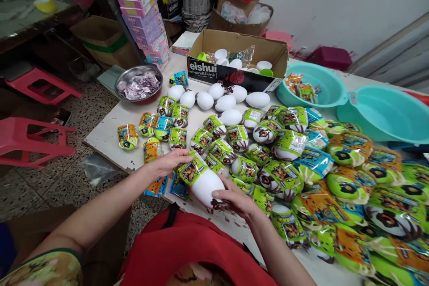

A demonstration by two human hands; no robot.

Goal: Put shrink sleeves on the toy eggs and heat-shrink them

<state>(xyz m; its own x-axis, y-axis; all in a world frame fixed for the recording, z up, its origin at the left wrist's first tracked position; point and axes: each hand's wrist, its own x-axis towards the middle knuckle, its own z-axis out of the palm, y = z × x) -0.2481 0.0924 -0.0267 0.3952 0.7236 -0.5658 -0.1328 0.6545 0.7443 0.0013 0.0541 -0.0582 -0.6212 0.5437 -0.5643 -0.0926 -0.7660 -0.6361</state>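
Close to my body at the table's front edge, a white toy egg with dark brown markings at its lower end lies between my hands. A green printed wrapper covers its upper part. My left hand pinches the wrapper's top edge between thumb and fingers. The egg's lower end is in the grip of my right hand, thumb on top; the fingers underneath are hidden. Beyond them lie several green-wrapped eggs. Bare white eggs form a loose row farther back.
A cardboard box with white and green shells stands behind. A metal bowl of small packets sits at the back left, turquoise basins at the right. Wrapped eggs crowd the right side. Stacked boxes rise behind the bowl.
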